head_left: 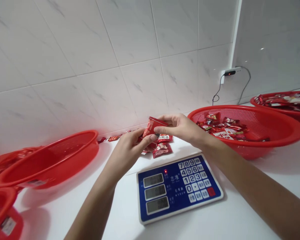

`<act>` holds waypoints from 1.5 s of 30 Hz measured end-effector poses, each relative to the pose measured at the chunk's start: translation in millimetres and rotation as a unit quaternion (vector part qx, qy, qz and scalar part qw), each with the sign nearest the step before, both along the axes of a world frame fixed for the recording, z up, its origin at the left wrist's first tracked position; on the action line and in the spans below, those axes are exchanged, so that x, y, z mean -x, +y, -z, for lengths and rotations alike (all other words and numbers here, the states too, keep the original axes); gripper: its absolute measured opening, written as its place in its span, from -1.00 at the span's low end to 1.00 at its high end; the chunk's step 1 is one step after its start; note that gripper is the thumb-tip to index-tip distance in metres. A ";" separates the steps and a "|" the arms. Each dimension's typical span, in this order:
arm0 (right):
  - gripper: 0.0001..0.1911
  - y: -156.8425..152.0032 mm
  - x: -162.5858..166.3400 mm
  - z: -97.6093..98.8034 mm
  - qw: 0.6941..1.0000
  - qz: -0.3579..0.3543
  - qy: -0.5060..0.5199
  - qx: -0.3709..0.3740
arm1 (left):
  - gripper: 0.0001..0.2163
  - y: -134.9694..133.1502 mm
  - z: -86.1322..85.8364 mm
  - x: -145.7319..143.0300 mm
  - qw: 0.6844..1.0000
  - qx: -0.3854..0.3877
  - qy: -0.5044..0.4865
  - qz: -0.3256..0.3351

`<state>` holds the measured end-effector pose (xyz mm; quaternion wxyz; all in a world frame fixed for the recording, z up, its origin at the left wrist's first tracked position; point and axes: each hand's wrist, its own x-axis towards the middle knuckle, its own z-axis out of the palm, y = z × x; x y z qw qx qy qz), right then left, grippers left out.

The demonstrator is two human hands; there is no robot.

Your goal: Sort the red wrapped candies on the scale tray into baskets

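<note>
Above the scale's pan, my left hand [137, 143] and my right hand [176, 126] both grip a small red candy packet [152, 126] with a zigzag top edge. The left fingers close round its lower left part, and the right thumb and fingers pinch its right side. Several red-wrapped candies [162, 150] lie just behind the scale's keypad, partly hidden by my hands. The digital scale [176, 188] has a blue panel with three small displays, a lit red light and white number keys.
A red plastic basket [255, 141] with wrapped candies stands at right, with another filled red basket [285, 108] behind it. Red baskets [72, 160] line the left side. Loose candies [113, 138] lie along the tiled wall. A cable [218, 91] hangs from a wall socket.
</note>
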<state>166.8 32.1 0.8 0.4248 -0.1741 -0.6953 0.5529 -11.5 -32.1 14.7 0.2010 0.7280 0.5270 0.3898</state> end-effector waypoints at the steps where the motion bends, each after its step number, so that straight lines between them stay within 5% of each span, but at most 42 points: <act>1: -0.80 1.4 0.1 0.6 1.000 0.010 -0.006 -0.001 | -0.71 -0.4 0.0 -0.3 1.000 0.006 0.002 0.003; 14: -0.89 11.7 10.4 14.9 0.997 0.040 0.063 0.031 | -0.70 6.3 6.9 6.5 1.000 0.013 -0.024 0.008; 21: -0.77 7.1 3.6 5.3 0.996 0.049 -0.031 0.072 | -0.92 4.2 7.1 12.9 0.968 -0.195 0.109 -0.116; 23: -0.65 5.5 0.0 0.1 0.990 0.058 -0.073 0.106 | -0.94 5.0 9.1 11.6 0.937 -0.280 0.176 -0.111; 26: -0.78 3.7 -3.3 -5.3 0.988 0.043 -0.074 0.125 | -0.91 5.8 10.4 8.3 0.910 -0.338 0.233 -0.063; 28: -0.90 3.1 -3.9 -5.8 0.990 0.067 -0.054 0.111 | -0.87 6.0 10.0 7.4 0.927 -0.311 0.208 -0.040; 30: -0.76 2.8 -3.8 -4.5 0.991 0.092 -0.049 0.087 | -0.71 6.5 9.6 8.7 0.961 -0.244 0.126 -0.045; 33: -0.68 2.1 -2.6 -1.7 0.994 0.077 -0.049 0.059 | -0.54 8.6 10.6 13.3 0.994 -0.089 0.000 -0.060; 36: -0.69 0.3 -1.2 -1.2 0.995 0.073 -0.050 0.054 | -0.56 11.6 12.5 16.5 0.998 0.062 -0.032 -0.005; 45: -0.80 0.9 -6.0 -4.2 0.990 0.049 -0.128 0.023 | -0.65 14.4 13.1 18.4 0.999 0.040 -0.004 0.012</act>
